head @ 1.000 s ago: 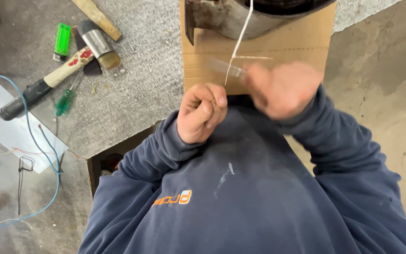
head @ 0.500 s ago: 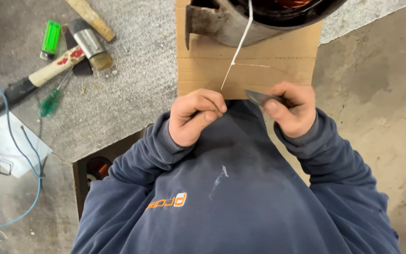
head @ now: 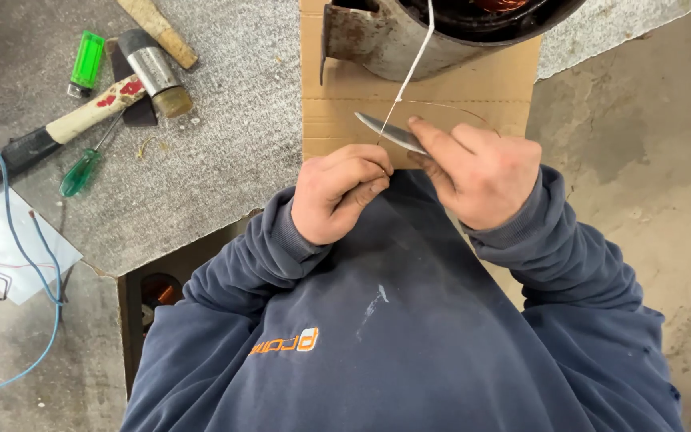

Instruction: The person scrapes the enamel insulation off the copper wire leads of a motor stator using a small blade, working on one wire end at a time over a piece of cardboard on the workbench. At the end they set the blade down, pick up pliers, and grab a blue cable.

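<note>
a: where's your left hand (head: 336, 190)?

b: centre of the frame, curled into a fist, thumb and forefinger pinching the white cord (head: 411, 70). the cord runs up from your pinch to the rusty metal housing (head: 393, 40) at the top edge.

a: and your right hand (head: 481, 170)?

b: just right of it, fingers pressed together around a metal blade (head: 385, 131), its tip pointing left and meeting the cord just above your pinch.

a: what's beneath?

b: a cardboard sheet (head: 513, 84) on the grey bench (head: 225, 152). upper left lie a hammer (head: 81, 120), a green screwdriver (head: 81, 170) and a green lighter (head: 87, 61).
</note>
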